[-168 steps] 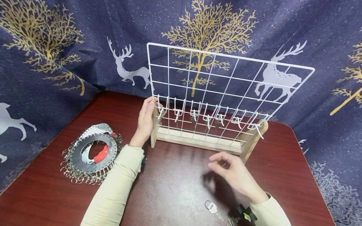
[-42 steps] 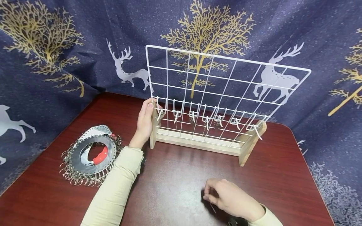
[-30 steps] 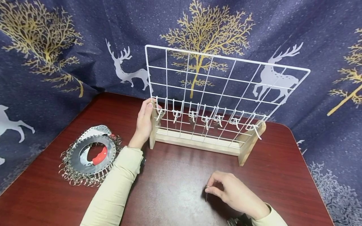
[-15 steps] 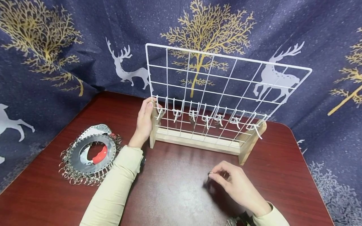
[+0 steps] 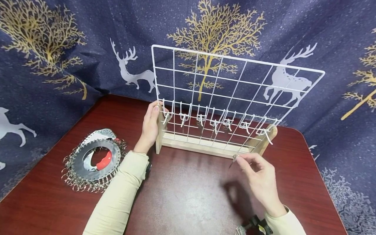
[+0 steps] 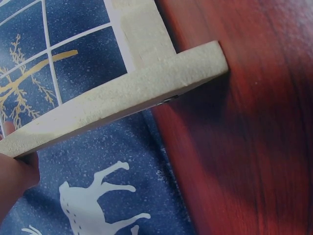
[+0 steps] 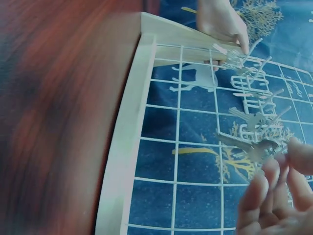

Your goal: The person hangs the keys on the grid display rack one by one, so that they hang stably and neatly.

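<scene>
My left hand (image 5: 150, 127) grips the left wooden side post (image 5: 159, 140) of a white wire grid rack (image 5: 246, 61), thumb in front. In the left wrist view only part of that hand (image 6: 19, 174) shows at the post. Thumb and fingers of my right hand (image 5: 262, 178) pinch a small key (image 5: 233, 161) on a ring, its blade pointing down. It is held above the table, before the rack's lower right part. White hooks (image 5: 265, 132) line the grid; keys (image 5: 166, 120) hang on several toward the left. In the right wrist view, the held key (image 7: 237, 141) overlaps the grid.
On the table's left lies a flat grey metal ring (image 5: 77, 160) edged with many small key rings, with a red piece (image 5: 105, 160) showing through its middle. More metal rings (image 5: 240, 230) lie by my right wrist. A patterned blue curtain (image 5: 132, 19) hangs behind the table.
Earlier the key lay on the table near the front. My right hand has since picked it up and moved up and right, closer to the rack. My left hand stays on the post.
</scene>
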Available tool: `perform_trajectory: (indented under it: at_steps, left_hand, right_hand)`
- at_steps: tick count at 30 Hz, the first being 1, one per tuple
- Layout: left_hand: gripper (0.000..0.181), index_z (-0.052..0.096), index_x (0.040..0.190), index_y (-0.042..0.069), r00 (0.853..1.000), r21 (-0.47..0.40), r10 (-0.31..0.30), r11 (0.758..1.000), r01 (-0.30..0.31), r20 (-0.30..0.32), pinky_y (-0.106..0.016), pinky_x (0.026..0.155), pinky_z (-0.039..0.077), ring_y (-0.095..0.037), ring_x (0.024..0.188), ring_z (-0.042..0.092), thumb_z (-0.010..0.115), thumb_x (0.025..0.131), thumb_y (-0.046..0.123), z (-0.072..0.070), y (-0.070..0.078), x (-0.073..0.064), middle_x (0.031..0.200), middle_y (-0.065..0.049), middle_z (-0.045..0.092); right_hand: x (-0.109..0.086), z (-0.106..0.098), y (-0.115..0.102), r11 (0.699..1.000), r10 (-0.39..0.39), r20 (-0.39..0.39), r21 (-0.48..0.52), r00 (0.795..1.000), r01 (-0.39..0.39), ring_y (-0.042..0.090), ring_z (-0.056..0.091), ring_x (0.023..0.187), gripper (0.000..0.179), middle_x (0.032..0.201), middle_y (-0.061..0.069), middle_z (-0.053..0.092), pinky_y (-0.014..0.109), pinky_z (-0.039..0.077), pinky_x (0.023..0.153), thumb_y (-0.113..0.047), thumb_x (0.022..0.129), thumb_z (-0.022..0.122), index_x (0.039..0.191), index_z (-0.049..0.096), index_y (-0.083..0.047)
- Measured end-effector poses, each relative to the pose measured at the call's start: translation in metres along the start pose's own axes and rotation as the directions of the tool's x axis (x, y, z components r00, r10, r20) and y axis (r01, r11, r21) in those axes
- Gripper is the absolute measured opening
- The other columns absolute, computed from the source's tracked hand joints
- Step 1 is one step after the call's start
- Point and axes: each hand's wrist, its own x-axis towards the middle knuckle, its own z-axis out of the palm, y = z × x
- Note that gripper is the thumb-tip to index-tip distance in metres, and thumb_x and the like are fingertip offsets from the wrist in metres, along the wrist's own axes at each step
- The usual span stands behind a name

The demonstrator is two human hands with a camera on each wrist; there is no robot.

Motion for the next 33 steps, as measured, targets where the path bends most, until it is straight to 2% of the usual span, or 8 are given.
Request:
perform_trajectory:
  at_steps: [4,7,10,14,19,27,32,33]
  left_hand:
    - [0.034,0.042,0.122,-0.007,1.0,-0.009,-0.008,1.0,0.008,0.002,-0.028,0.044,0.044,-0.021,0.065,0.053,0.033,0.107,0.022,0.001,0.001,0.0,0.095,-0.009,0.057]
    - [0.036,0.04,0.123,-0.008,1.0,-0.01,-0.013,1.0,0.013,0.003,-0.028,0.043,0.044,-0.019,0.063,0.053,0.033,0.107,0.023,0.0,0.001,0.0,0.094,-0.007,0.058]
    - [0.037,0.04,0.123,-0.009,1.0,-0.011,-0.018,1.0,0.018,0.005,-0.027,0.043,0.044,-0.017,0.063,0.053,0.033,0.107,0.024,0.0,0.001,0.0,0.094,-0.005,0.058]
    - [0.036,0.041,0.123,-0.007,1.0,-0.012,-0.02,1.0,0.02,0.005,-0.026,0.043,0.044,-0.013,0.064,0.053,0.033,0.107,0.024,0.001,0.001,-0.001,0.093,-0.001,0.058]
    - [0.036,0.043,0.122,-0.007,1.0,-0.006,-0.011,1.0,0.011,-0.006,-0.026,0.043,0.045,-0.012,0.065,0.055,0.033,0.107,0.024,0.001,0.0,-0.001,0.092,0.0,0.059]
    - [0.036,0.043,0.123,-0.007,1.0,0.006,-0.007,1.0,0.007,-0.009,-0.028,0.042,0.046,-0.017,0.065,0.056,0.033,0.106,0.024,0.0,0.0,-0.001,0.098,-0.021,0.055]
    - [0.036,0.043,0.123,-0.007,1.0,0.001,0.001,1.0,-0.001,-0.007,-0.027,0.043,0.046,-0.016,0.066,0.056,0.033,0.106,0.023,0.001,0.0,-0.001,0.097,-0.018,0.056]
    - [0.036,0.043,0.123,-0.007,1.0,0.0,0.002,1.0,-0.002,-0.005,-0.027,0.043,0.046,-0.016,0.066,0.056,0.033,0.107,0.023,0.001,0.001,-0.001,0.096,-0.014,0.057]
  right_hand:
    - [0.005,0.0,-0.002,0.997,0.019,-0.114,0.077,0.993,-0.01,0.009,0.06,0.059,0.012,0.073,0.002,0.067,0.019,0.05,0.055,0.002,0.087,0.069,0.099,0.07,0.004]
    - [0.009,0.001,-0.003,0.991,0.028,-0.17,0.136,0.985,-0.004,0.008,0.056,0.054,0.013,0.069,0.002,0.065,0.018,0.045,0.048,0.001,0.088,0.069,0.099,0.069,0.007]
    - [0.013,0.002,-0.004,0.972,0.035,-0.206,0.236,0.978,0.015,0.008,0.057,0.055,0.015,0.07,0.003,0.066,0.017,0.041,0.045,0.001,0.088,0.068,0.1,0.067,0.01]
    - [0.018,0.004,-0.005,0.937,0.029,-0.242,0.344,0.97,0.058,0.009,0.06,0.062,0.017,0.077,0.006,0.069,0.016,0.044,0.048,0.001,0.088,0.068,0.1,0.066,0.013]
    - [0.023,0.006,-0.008,0.901,0.03,-0.254,0.426,0.967,0.084,0.011,0.061,0.062,0.019,0.08,0.008,0.07,0.019,0.05,0.055,0.0,0.09,0.067,0.101,0.064,0.015]
    - [0.028,0.009,-0.011,0.845,0.047,-0.243,0.526,0.969,0.091,0.014,0.063,0.065,0.017,0.08,0.007,0.07,0.02,0.052,0.057,0.0,0.092,0.064,0.102,0.065,0.014]
    - [0.03,0.01,-0.012,0.835,0.053,-0.24,0.543,0.969,0.088,0.013,0.064,0.065,0.019,0.08,0.007,0.07,0.02,0.053,0.057,0.0,0.092,0.064,0.104,0.064,0.015]
    - [0.03,0.01,-0.013,0.833,0.054,-0.238,0.546,0.97,0.088,0.013,0.064,0.065,0.02,0.08,0.007,0.07,0.02,0.053,0.057,0.0,0.092,0.064,0.104,0.063,0.015]
